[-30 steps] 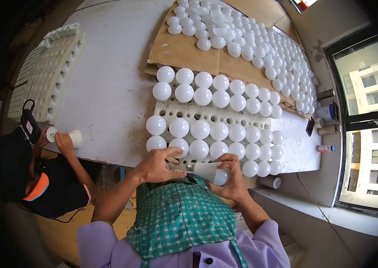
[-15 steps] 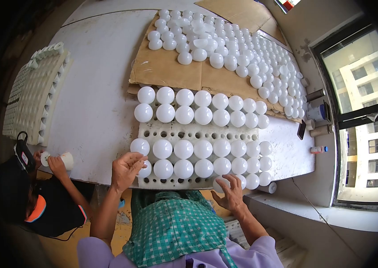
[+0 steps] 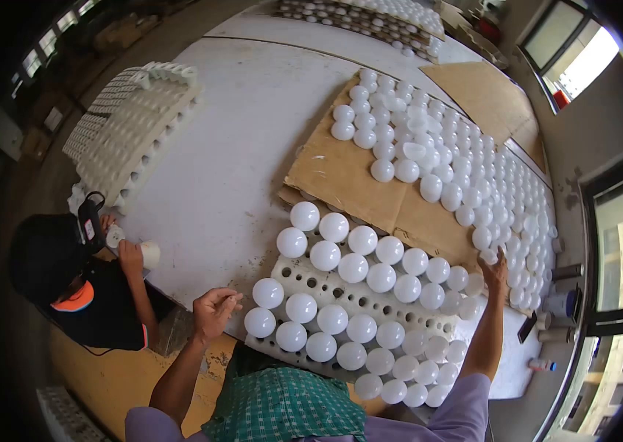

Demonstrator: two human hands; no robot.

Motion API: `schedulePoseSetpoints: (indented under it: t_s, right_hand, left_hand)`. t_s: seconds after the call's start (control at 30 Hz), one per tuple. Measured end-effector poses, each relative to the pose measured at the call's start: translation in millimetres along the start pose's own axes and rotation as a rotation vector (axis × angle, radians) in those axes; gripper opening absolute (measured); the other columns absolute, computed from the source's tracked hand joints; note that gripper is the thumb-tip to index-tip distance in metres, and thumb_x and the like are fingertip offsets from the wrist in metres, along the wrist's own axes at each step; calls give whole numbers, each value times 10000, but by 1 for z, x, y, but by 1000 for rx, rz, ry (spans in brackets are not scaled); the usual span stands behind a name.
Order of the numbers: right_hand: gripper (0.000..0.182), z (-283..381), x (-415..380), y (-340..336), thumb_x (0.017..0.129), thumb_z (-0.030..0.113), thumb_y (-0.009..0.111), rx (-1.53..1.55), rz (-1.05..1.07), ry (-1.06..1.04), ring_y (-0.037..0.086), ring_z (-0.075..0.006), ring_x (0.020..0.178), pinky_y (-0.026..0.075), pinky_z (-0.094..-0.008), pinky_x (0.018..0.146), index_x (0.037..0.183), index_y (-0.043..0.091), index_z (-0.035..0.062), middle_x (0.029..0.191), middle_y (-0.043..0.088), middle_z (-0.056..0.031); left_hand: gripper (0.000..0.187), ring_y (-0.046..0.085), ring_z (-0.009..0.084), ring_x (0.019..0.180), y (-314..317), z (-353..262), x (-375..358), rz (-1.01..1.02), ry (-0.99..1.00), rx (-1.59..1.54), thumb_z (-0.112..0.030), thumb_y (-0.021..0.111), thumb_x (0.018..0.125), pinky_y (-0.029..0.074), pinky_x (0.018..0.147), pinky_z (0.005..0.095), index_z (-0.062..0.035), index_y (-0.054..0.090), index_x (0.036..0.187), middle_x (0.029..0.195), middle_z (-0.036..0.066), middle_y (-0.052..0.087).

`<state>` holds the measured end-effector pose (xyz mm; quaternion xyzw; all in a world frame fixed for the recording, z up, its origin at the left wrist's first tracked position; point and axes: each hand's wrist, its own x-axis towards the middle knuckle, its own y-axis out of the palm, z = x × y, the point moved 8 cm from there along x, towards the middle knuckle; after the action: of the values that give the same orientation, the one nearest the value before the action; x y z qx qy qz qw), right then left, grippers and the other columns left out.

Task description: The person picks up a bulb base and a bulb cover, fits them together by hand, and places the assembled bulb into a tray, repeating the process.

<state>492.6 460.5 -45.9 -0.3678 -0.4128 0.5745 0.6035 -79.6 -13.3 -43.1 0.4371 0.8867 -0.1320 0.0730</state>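
My right hand [image 3: 496, 271] reaches out to the front right edge of the cardboard sheet, its fingertips closed on a white bulb cover [image 3: 489, 255]. Many similar glossy white bulb covers [image 3: 430, 188] crowd that cardboard, some tipped so that their rims show. My left hand [image 3: 213, 313] hovers left of the foam tray, fingers curled together and nothing visible in them. In the tray [image 3: 317, 281], rows of round white bulbs [image 3: 301, 307] stand over the holes; the nearest bulbs to this hand are at the left end.
Left, a co-worker's hand [image 3: 131, 258] is beside a white cylindrical part [image 3: 150, 255]. Behind the co-worker, a stack of pale trays [image 3: 131, 140] rests on the white table [image 3: 216, 110]. Along the window wall are a phone [image 3: 527, 328] and a small bottle [image 3: 542, 365].
My right hand has gone from the tray's near edge out to the cardboard and taken a bulb cover. My left hand has moved off the tray's left end. The view has turned left.
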Motion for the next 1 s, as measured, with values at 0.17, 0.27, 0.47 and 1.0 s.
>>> schedulePoseSetpoints:
  t_s: [0.17,0.27,0.47,1.0]
  right_hand:
    - [878,-35,68,56,672,318,754,-169,154,-82,469,-394,1224,394,-442,1008,1409,358,50,1296,506,-249]
    - [838,-22,67,73,670,241,748,-100,174,-172,498,-397,1189,407,-445,986,1392,372,42,1258,539,-236]
    - [758,95,15,72,661,99,713,-1,242,-458,474,-396,1205,389,-444,1003,1354,414,28,1290,514,-220]
    - [653,111,-5,17,749,336,727,-165,78,-278,532,-380,1092,447,-453,899,1269,471,34,1177,550,-243]
  left_hand:
    - [169,681,166,827,-10,9,-6,-19,18,35,-51,562,912,552,759,277,63,605,1028,970,149,689]
    - [171,680,162,837,-13,15,-9,-62,-11,49,-60,567,912,550,758,276,53,609,1033,979,138,687]
    - [177,677,131,793,-6,22,-2,-44,-48,59,-108,593,902,530,734,243,19,645,1014,923,94,697]
    - [698,329,342,1340,-124,78,158,-340,3,843,82,568,748,357,1056,390,-29,304,1385,1455,214,314]
